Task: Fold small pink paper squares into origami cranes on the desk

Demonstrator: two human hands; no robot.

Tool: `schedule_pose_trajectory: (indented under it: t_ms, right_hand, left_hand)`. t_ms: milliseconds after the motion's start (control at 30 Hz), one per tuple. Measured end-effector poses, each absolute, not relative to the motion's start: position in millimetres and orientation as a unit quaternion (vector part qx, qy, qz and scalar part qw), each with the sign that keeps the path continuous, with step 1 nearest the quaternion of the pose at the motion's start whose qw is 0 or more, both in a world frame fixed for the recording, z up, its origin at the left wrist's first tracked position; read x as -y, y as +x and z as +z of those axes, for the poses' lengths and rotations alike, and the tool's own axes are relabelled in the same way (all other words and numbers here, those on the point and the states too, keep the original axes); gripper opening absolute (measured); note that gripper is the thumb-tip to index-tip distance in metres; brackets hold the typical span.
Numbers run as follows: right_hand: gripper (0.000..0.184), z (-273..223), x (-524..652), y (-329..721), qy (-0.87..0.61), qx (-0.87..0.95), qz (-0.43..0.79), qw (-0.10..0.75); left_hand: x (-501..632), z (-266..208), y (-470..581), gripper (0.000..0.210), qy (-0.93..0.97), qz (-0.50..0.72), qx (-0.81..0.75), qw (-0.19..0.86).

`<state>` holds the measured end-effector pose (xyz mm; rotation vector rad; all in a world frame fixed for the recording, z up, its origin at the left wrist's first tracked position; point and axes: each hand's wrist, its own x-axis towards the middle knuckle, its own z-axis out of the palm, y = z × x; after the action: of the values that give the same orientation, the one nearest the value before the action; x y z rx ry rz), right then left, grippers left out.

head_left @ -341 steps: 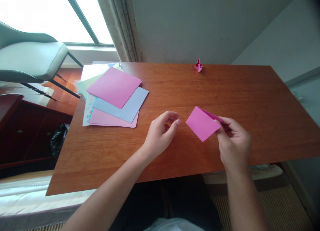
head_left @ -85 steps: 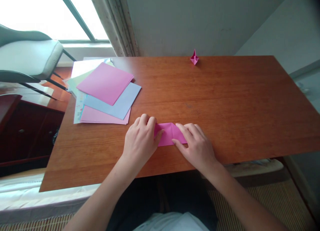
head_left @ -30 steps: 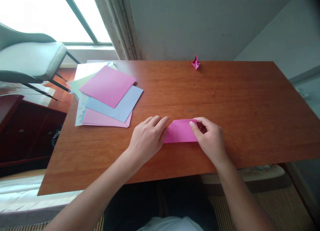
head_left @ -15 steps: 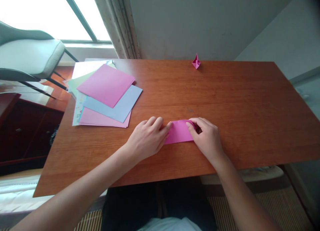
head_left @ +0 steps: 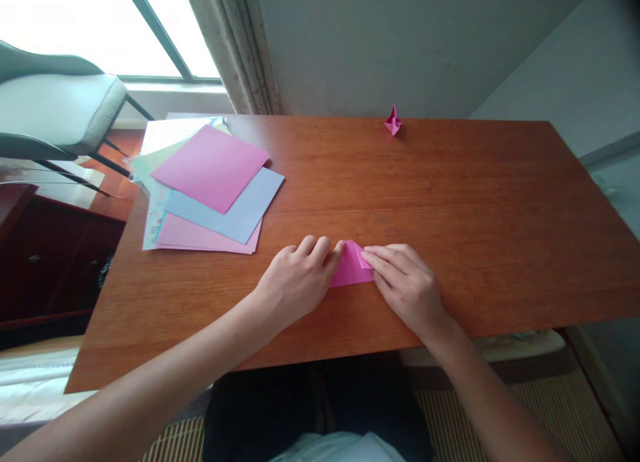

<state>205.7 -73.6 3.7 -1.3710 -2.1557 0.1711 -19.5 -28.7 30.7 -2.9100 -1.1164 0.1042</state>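
Note:
A small folded piece of bright pink paper (head_left: 351, 270) lies flat on the wooden table (head_left: 450, 202), near its front edge. My left hand (head_left: 296, 282) rests on the paper's left end, fingertips pressing it down. My right hand (head_left: 407, 285) lies flat over its right side, fingers pressing a flap folded toward the middle. Much of the paper is hidden under both hands. A small finished pink origami figure (head_left: 393, 122) stands at the table's far edge.
A fanned stack of coloured paper sheets (head_left: 215, 189), pink and light blue on top, lies at the table's left. A grey chair (head_left: 55, 115) and a dark wooden cabinet (head_left: 50, 262) stand left of the table, below a window.
My right hand has folded the paper's right end over to the left and now presses it flat, so the visible paper is shorter. My left hand has stayed on the left end.

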Motion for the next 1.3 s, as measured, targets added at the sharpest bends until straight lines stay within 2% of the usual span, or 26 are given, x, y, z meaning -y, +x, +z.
schedule_pose_trajectory:
  t_ms: [167,433,667,867,1300]
  right_hand:
    - [0.034,5.4,79.5,212.7,-0.464,0.85,0.042,0.246]
    - [0.031,6.5,81.9,213.5,-0.42,0.878,0.02,0.227]
    - [0.027,5.8,79.0,214.4,-0.399,0.889,-0.001,0.227]
    - [0.026,4.3,78.5,213.4,-0.374,0.889,-0.019,0.263]
    - [0.027,4.0,77.9,212.9,-0.369,0.892,-0.013,0.26]
  left_hand:
    - [29.5,30.4,-18.5,0.048,-0.93,0.033,0.364,0.023]
    - [32.1,29.6,-17.8,0.05,-0.929,0.041,0.368,0.03]
    - [32.1,30.6,-18.2,0.051,-0.928,0.048,0.368,0.028]
    - [30.3,30.9,-18.7,0.05,-0.93,0.054,0.363,0.025]
    - [29.1,30.1,-18.5,0.049,-0.927,0.029,0.373,0.017]
